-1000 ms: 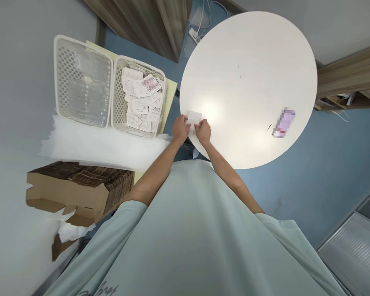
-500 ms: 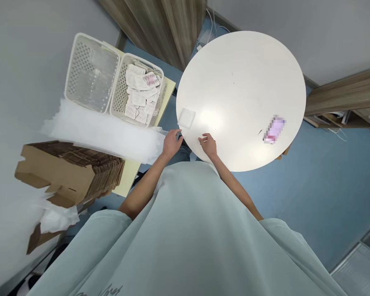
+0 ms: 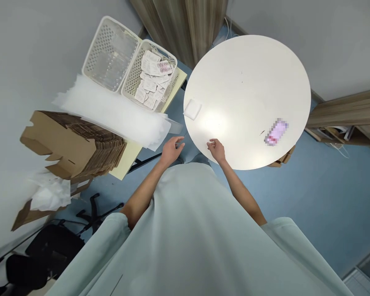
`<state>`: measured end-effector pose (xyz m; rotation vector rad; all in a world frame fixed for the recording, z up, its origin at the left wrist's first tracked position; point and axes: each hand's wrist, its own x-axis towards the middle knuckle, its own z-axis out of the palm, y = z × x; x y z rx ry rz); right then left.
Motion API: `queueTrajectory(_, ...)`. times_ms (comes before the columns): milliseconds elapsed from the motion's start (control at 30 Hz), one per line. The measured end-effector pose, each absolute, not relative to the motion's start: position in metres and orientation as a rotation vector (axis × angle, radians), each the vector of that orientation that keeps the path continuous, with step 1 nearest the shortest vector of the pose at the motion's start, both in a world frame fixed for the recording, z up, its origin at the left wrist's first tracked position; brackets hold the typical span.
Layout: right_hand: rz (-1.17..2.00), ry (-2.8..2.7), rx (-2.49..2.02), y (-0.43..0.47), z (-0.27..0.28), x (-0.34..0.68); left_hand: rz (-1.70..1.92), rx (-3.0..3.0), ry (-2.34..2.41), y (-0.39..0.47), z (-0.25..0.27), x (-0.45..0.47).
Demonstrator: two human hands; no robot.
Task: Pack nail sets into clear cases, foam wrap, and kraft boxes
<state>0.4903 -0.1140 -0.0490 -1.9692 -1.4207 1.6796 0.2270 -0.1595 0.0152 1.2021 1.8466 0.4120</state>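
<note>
Lying flat — white packet (image 3: 192, 109), corner-forward.

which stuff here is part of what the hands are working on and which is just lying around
In hand:
- left hand, open, off the table edge, near the clear plastic sheets
- right hand, open, over the round white table
- white square packet on the table

Lying about:
- basket of blister packs
- empty basket
- flat cardboard boxes
- blurred purple item
</note>
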Motion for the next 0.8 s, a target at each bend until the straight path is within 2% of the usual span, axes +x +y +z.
queueTrajectory(300,1.529,-1.398,-1.831,-0.140,-0.011,0.440,0.600,1.230,1.791,-0.190,0.034,0.156)
queueTrajectory(600,1.500,-1.555,-1.674,-0.188,0.030,0.332,0.820,1.161,2.142,-0.290,0.046,-0.013)
queueTrajectory(800,1.513,-1.757,-1.560,-0.218,0.057,0.248,0.684,1.043,2.352,-0.335,0.024,-0.114)
